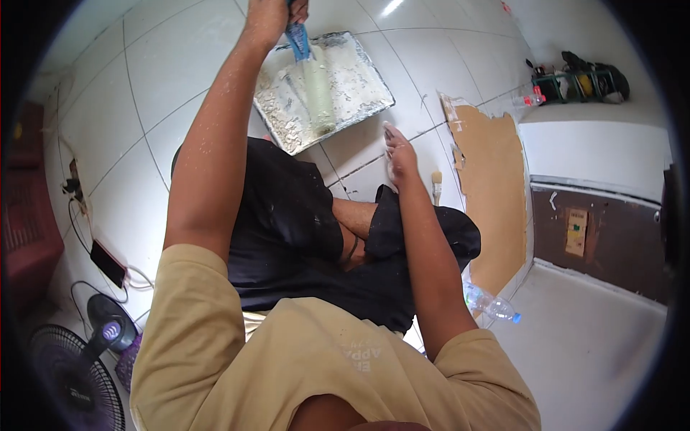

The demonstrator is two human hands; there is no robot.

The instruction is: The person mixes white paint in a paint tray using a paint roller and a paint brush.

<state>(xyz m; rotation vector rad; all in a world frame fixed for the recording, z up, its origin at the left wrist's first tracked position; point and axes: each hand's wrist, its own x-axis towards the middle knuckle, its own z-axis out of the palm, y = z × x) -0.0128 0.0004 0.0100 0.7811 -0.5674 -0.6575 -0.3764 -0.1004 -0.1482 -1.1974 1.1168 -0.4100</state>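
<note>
At the top of the head view, my left hand point(272, 20) is closed around the blue handle of a paint roller point(320, 97). The roller's pale, coated sleeve lies in a shallow rectangular paint tray point(379, 106). Thick whitish paint or filler covers much of the tray, lumpier toward its near left side. My right hand point(402, 154) is just off the tray's near right corner, above the tiles. Whitish smears mark its fingers, which are loosely bent and apart, with nothing seen in them. A paintbrush point(437, 188) lies close by, beside my knee.
A torn brown cardboard sheet point(496, 194) lies on the right. Near it are a clear plastic bottle point(492, 303) and a crate of items point(582, 85) on a white ledge. A fan point(75, 381), a phone point(108, 263) with cables and a red chair point(29, 215) are on the left.
</note>
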